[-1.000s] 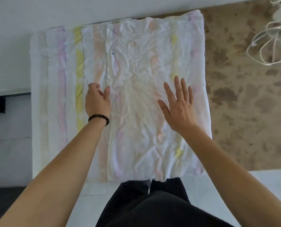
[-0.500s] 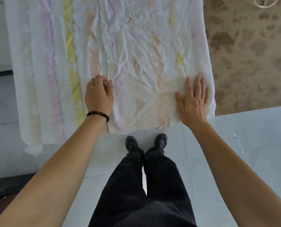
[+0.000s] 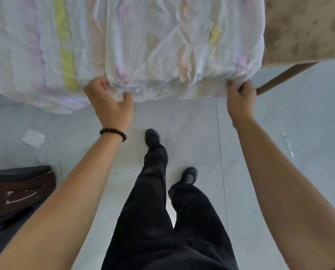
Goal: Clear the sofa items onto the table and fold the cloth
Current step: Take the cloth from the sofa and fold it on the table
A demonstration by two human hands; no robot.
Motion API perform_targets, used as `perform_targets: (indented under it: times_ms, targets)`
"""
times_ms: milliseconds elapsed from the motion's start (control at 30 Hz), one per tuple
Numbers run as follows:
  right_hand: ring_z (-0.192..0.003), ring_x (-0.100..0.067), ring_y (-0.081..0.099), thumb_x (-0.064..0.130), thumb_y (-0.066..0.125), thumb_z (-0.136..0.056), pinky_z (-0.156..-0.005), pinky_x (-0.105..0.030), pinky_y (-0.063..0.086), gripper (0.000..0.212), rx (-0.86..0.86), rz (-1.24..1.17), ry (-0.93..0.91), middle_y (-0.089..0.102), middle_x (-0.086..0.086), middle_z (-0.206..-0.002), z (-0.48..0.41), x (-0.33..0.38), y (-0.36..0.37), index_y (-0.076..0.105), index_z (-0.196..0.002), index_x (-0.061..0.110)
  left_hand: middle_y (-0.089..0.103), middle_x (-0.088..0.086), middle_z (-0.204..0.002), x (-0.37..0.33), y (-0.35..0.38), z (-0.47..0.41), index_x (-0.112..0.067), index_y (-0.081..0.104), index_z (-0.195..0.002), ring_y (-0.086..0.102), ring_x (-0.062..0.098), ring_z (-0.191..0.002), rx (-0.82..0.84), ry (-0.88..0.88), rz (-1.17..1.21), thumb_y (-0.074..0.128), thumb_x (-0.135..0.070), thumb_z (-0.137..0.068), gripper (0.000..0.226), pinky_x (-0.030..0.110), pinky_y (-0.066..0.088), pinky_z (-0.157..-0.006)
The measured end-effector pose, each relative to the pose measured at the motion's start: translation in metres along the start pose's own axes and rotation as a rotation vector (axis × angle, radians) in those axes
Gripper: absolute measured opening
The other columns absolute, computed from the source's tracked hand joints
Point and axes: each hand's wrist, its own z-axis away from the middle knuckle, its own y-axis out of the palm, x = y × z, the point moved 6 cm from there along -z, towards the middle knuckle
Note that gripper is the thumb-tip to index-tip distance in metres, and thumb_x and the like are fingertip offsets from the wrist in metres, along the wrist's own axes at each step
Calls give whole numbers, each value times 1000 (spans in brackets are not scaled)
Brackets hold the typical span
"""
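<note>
- Pale floor tiles [image 3: 194,123] fill the lower part of the view, with thin grout lines between them.
- The cloth [image 3: 143,36] is white and crumpled, with faded yellow, pink, purple and orange stripes. It is spread over the surface [image 3: 303,30] across the top of the view. Its near edge is bunched and overhangs towards the person, and its left part sags lower than the rest.
- Bare brown, mottled surface shows only at the upper right, just beside the cloth's right edge. One brown leg [image 3: 283,77] slants down from it.
- Black trousers [image 3: 162,221] and two dark shoes [image 3: 152,136] stand on the tiles below the cloth's edge, one foot ahead of the other.
- A dark brown furniture piece [image 3: 20,190] sits at the lower left; what it is cannot be told.
- The left hand [image 3: 110,102] grips the near edge of the cloth left of the middle. Its fingers [image 3: 97,83] are curled into the fabric, with the thumb pressed beneath.
- The right hand [image 3: 240,98] holds the near right corner, its fingers [image 3: 245,85] closed tightly round the gathered cloth.
- A white paper scrap [image 3: 33,137] lies on the tiles at the left.
- A dark bead bracelet [image 3: 113,133] circles the left wrist.
</note>
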Motion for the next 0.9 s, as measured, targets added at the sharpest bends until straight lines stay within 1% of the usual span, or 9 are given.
perform_targets:
  times_ms: [67,167,233,333,467,533,600,700,900]
  targets:
    - [-68,-9,49,29,57,-92,-66,-30,43,17,26,-3,9,51,9,-72,1,-13,-9,54,-86,14,37,8,-100,5,3,9,-8,39,-99,43,17,-88,22,-43,94,60,-7,-67,38,9,39,-83]
    - [-65,-11,48,34,56,-94,-64,-30,42,25,58,73,6,49,7,-70,1,-25,-20,51,-79,15,47,8,-107,19,14,17,-15,30,-105,54,13,-93,78,-312,285,63,-9,-75,46,18,50,-86]
    - [-59,-9,40,35,52,-97,-60,-27,36,34,64,112,-13,41,8,-65,0,-28,-30,39,-69,20,54,-2,-97,23,22,17,-13,35,-108,56,4,-83,105,-406,282,66,-14,-80,42,10,50,-69]
    - [-59,-10,36,32,44,-99,-60,-27,33,35,24,117,-6,38,8,-66,0,-33,-39,32,-67,21,48,-11,-74,24,20,18,-12,45,-94,48,-1,-61,80,-324,88,61,-12,-85,18,7,41,-51]
    - [-77,-19,46,33,38,-101,-71,-35,43,28,-2,188,-18,48,2,-79,-2,-40,-40,42,-80,14,48,-13,-71,52,19,34,-13,51,-89,50,12,-74,77,-278,-72,58,-17,-89,8,22,42,-69]
    - [-85,-22,49,31,38,-100,-84,-42,49,23,-10,250,-37,53,-5,-95,-7,-38,-38,46,-91,12,52,-9,-74,59,21,35,-13,54,-89,51,13,-75,80,-272,-62,58,-19,-89,7,23,43,-70]
    - [-97,-22,51,24,41,-97,-92,-37,46,18,-35,274,-67,52,-5,-114,-6,-29,-36,49,-109,14,57,-7,-83,55,21,34,-14,58,-94,54,11,-79,64,-275,-3,57,-19,-89,7,20,46,-74]
    - [-126,-21,44,24,50,-95,-100,-30,40,52,-176,372,-182,35,-6,-145,6,-8,-44,34,-143,15,60,-7,-98,36,12,31,-12,60,-108,56,7,-91,60,-262,52,53,-24,-92,21,15,45,-80]
    - [-144,-31,20,30,48,-96,-119,-46,18,71,-140,444,-346,11,-13,-160,55,42,-18,13,-155,14,49,-1,-138,16,-46,15,-14,45,-138,47,10,-125,160,-233,-20,47,-29,-98,43,24,37,-104]
